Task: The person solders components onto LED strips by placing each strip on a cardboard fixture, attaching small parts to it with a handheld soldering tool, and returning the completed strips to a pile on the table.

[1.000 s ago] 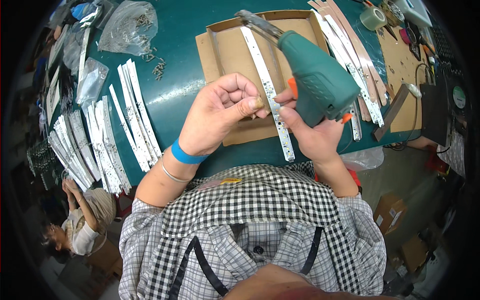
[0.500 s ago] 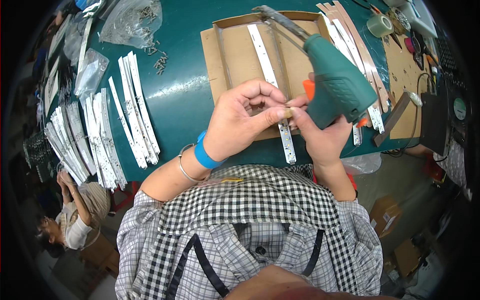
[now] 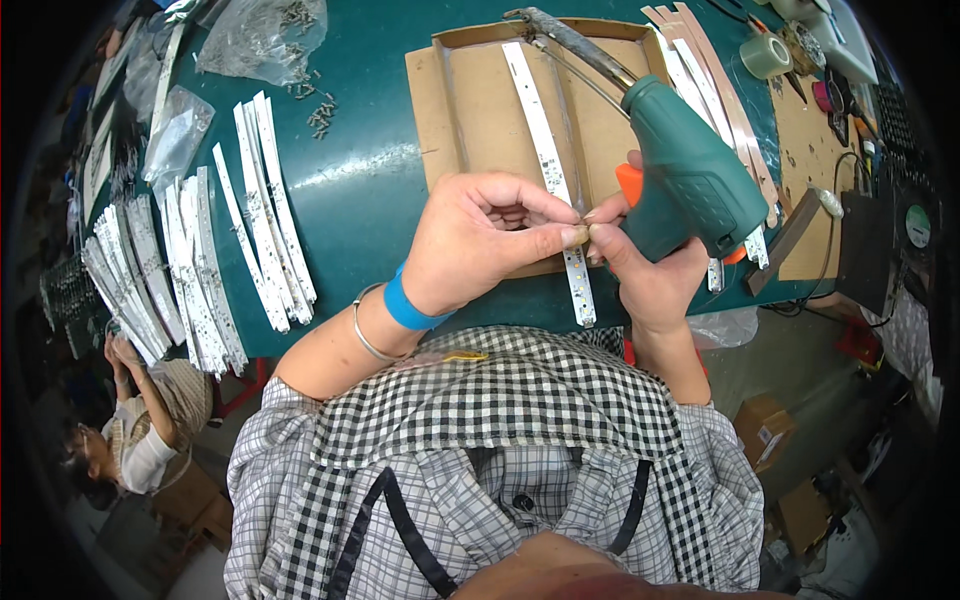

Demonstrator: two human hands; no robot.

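Observation:
Over the worktable, my left hand has thumb and forefinger pinched together. What lies in the pinch is too small to make out. The thumb and forefinger of my right hand meet it there. My right hand also holds a green soldering gun with an orange trigger, its long metal tip pointing up and to the left. Beneath the fingers, a narrow white LED circuit strip lies lengthwise, its near end toward me. Part of the strip is hidden by my fingers. It lies across a shallow cardboard tray.
Bundles of similar white strips lie to the left on the green table. A plastic bag of small metal parts and loose parts sit behind them. More strips and a tape roll are right. Another person is at lower left.
The soldering gun has shifted slightly right and down in the picture. My pinched fingers moved a little right and down along with it.

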